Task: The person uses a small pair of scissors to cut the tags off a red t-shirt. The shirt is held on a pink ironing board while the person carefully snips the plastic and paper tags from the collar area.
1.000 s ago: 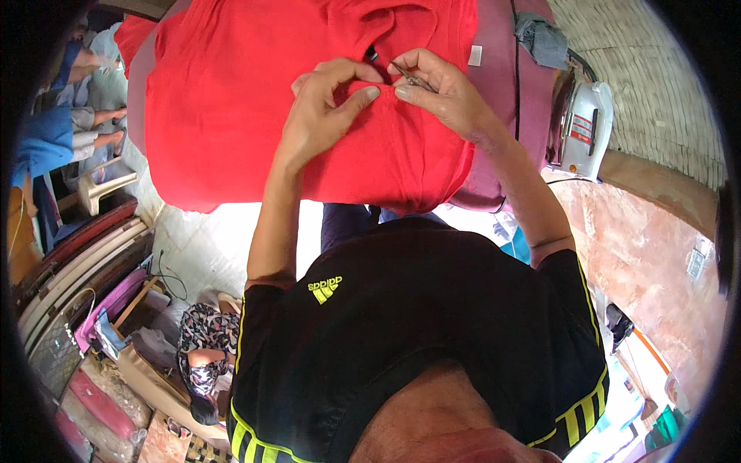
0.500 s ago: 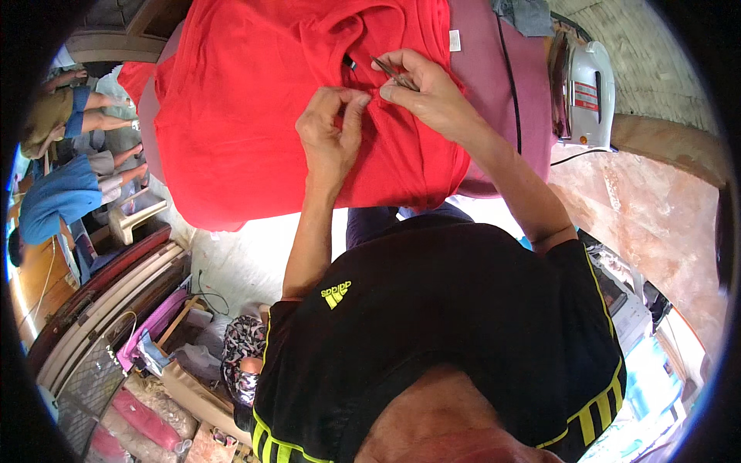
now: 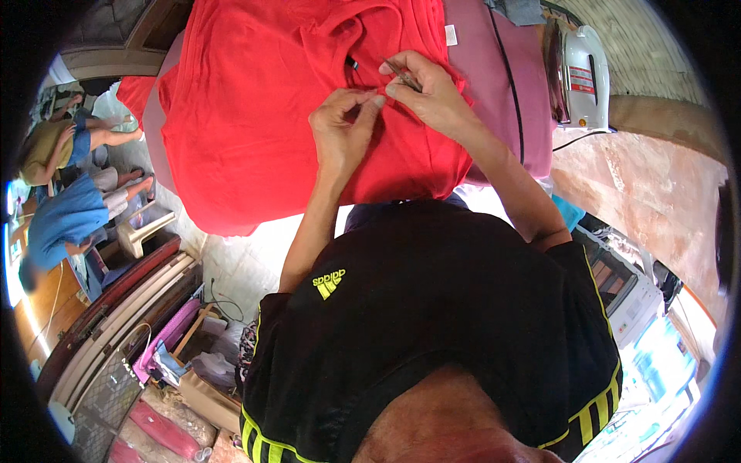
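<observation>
Currently | upper centre: right hand (image 3: 437,96) fingers pinch dark tool (image 3: 407,80) | left hand (image 3: 340,127) fingers near-closed, pinch unclear, over red cloth (image 3: 255,123) | upper right: iron (image 3: 583,81)

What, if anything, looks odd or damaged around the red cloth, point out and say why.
Nothing looks plainly spilled or damaged. The red cloth is rumpled around the left hand and right hand, which fits handling. Mildly untidy: a black cord runs across the purple cover, right of the cloth, where it might snag.
</observation>
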`<state>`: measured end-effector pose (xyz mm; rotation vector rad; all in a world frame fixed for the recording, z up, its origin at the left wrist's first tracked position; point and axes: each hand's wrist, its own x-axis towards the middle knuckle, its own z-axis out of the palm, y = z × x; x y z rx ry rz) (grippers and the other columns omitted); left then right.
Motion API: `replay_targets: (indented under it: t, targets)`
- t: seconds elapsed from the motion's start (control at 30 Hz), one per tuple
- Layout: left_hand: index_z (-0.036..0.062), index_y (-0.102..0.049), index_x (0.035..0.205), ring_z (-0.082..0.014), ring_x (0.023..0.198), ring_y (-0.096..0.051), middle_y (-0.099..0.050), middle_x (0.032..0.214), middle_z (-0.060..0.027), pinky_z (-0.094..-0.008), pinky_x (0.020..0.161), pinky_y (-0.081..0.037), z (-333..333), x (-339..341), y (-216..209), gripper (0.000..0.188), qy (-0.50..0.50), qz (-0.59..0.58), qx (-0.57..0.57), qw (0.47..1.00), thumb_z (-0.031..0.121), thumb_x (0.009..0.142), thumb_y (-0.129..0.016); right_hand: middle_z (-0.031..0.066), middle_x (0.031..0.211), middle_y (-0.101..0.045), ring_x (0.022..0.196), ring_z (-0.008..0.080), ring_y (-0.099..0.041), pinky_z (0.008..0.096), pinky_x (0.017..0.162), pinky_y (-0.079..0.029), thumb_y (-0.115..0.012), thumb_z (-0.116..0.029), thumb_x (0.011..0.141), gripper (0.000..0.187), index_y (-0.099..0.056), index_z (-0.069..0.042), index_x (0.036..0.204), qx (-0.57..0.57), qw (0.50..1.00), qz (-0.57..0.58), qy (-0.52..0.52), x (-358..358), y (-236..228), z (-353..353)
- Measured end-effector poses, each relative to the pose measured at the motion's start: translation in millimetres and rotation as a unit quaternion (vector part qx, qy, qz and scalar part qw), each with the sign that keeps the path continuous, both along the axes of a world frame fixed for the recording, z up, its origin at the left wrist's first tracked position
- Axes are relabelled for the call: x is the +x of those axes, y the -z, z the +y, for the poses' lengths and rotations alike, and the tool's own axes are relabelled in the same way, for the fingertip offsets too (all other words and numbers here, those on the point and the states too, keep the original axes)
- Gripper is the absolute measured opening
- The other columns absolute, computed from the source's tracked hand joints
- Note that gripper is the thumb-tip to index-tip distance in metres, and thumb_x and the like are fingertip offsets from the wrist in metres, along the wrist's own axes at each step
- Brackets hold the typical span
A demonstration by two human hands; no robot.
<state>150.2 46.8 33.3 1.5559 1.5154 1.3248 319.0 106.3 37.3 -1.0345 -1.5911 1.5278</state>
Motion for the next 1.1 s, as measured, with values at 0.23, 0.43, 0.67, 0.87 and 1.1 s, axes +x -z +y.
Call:
replay_targets:
  t: [0.23,0.43,0.67,0.87,1.1]
  targets:
    - [-0.0014,-0.069,0.096,-0.0149,0.074,-0.063,-0.070,0.090,-0.0133,-0.0282,0.066,-0.049,12.0,-26.5,-6.3,0.008,0.053,-0.018,-0.004,0.998,0.003,0.089,-0.068,0.0043,0.106,-0.061,0.092,0.0082,-0.059,0.0264,0.086,-0.049,-0.063,-0.006,0.094,0.031,-0.055,0.000,0.123,0.003,1.000,-0.004,-0.004,1.5,-3.2,-0.2]
    - [-0.0009,-0.067,0.095,-0.0128,0.076,-0.057,-0.064,0.083,-0.0038,-0.0270,0.072,-0.045,31.4,-38.7,-30.8,0.019,0.226,0.015,-0.071,0.971,0.018,0.097,-0.063,0.0079,0.122,-0.059,0.098,0.0110,-0.060,0.0279,0.092,-0.050,-0.063,-0.007,0.096,0.034,-0.052,0.000,0.127,0.009,0.998,0.038,-0.041,4.1,-5.1,5.1]
    - [0.0026,-0.070,0.083,-0.0020,0.065,-0.038,-0.048,0.070,0.0121,-0.0229,0.057,-0.032,44.1,-50.6,-14.0,0.023,0.234,-0.128,-0.230,0.936,0.018,0.099,-0.064,0.0071,0.098,-0.067,0.083,0.0129,-0.067,0.0282,0.074,-0.056,-0.079,-0.017,0.083,0.039,-0.061,0.000,0.113,0.193,0.968,-0.094,0.126,-2.4,-24.0,-29.2]
    - [0.0023,-0.072,0.087,-0.0016,0.064,-0.038,-0.047,0.070,0.0121,-0.0226,0.056,-0.031,48.9,-43.2,-5.9,0.021,0.254,-0.170,-0.201,0.931,0.017,0.099,-0.063,0.0096,0.093,-0.066,0.069,0.0141,-0.065,0.0277,0.061,-0.052,-0.085,-0.013,0.077,0.037,-0.065,-0.001,0.105,0.364,0.897,-0.189,0.167,-27.5,-14.8,-42.3]
    - [-0.0002,-0.072,0.095,-0.0051,0.077,-0.057,-0.067,0.083,0.0031,-0.0226,0.070,-0.046,46.0,-48.8,-8.6,0.010,0.300,-0.155,-0.185,0.923,0.010,0.094,-0.069,0.0073,0.082,-0.069,0.071,0.0130,-0.065,0.0275,0.063,-0.052,-0.078,-0.010,0.082,0.017,-0.070,-0.001,0.094,0.178,0.964,-0.105,0.165,-23.3,0.8,-38.2]
